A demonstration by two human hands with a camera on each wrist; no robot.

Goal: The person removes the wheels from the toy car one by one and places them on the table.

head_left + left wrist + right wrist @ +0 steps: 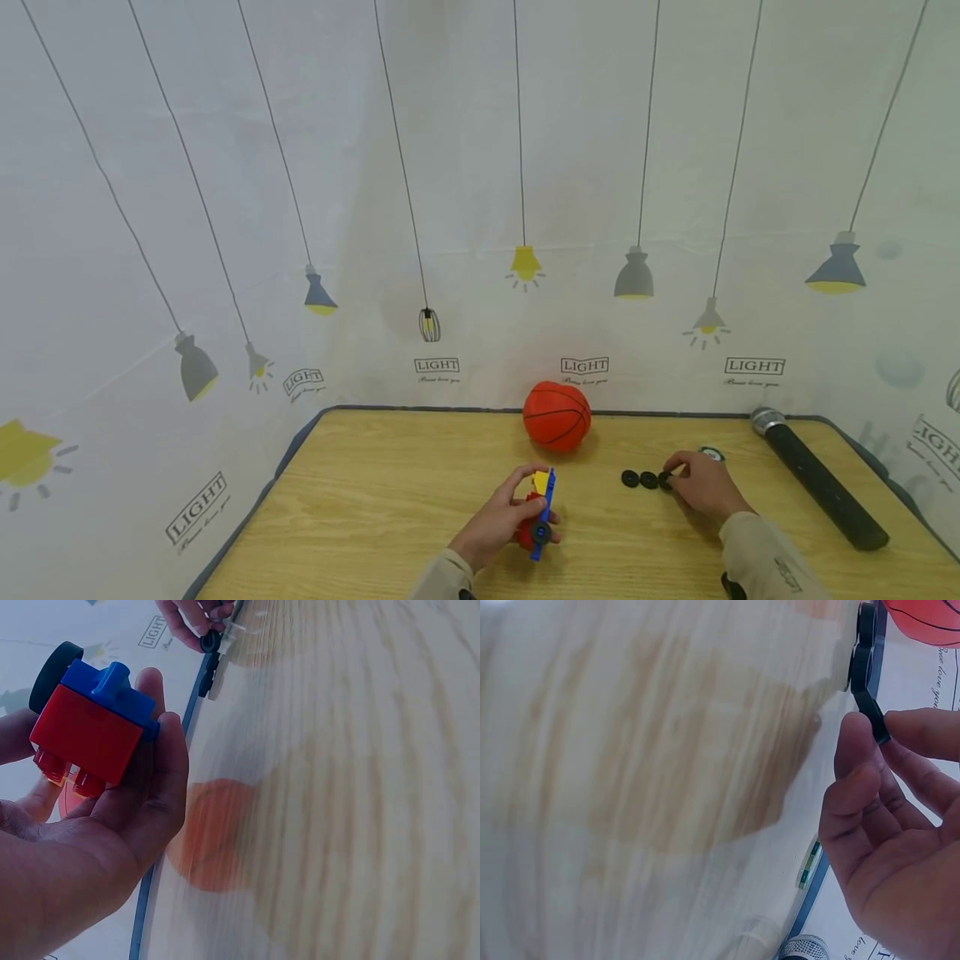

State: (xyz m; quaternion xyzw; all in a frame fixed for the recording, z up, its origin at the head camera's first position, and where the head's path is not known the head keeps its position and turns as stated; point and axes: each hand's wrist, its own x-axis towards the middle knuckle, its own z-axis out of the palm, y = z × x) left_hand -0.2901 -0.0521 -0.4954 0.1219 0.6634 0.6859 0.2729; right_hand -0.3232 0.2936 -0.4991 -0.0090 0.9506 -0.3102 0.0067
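My left hand (487, 523) holds a toy vehicle of building blocks, with a blue base (549, 492), a red block (86, 735) and a yellow piece (540, 481). One black wheel (54, 676) is on its blue base; its other side is hidden. Off to the right, my right hand (708, 485) pinches a small black wheel (873, 718) between thumb and finger. That wheel is tilted up off the table at the end of a short row. Beside it two more black wheels (648, 480) lie flat.
A red basketball-patterned ball (557, 417) rests at the table's back edge. At the right lies a black microphone (825, 483) with a silver head. Just behind my right hand is a small round dark-rimmed item (712, 454). A lamp-printed cloth (480, 167) surrounds the wooden table (360, 500).
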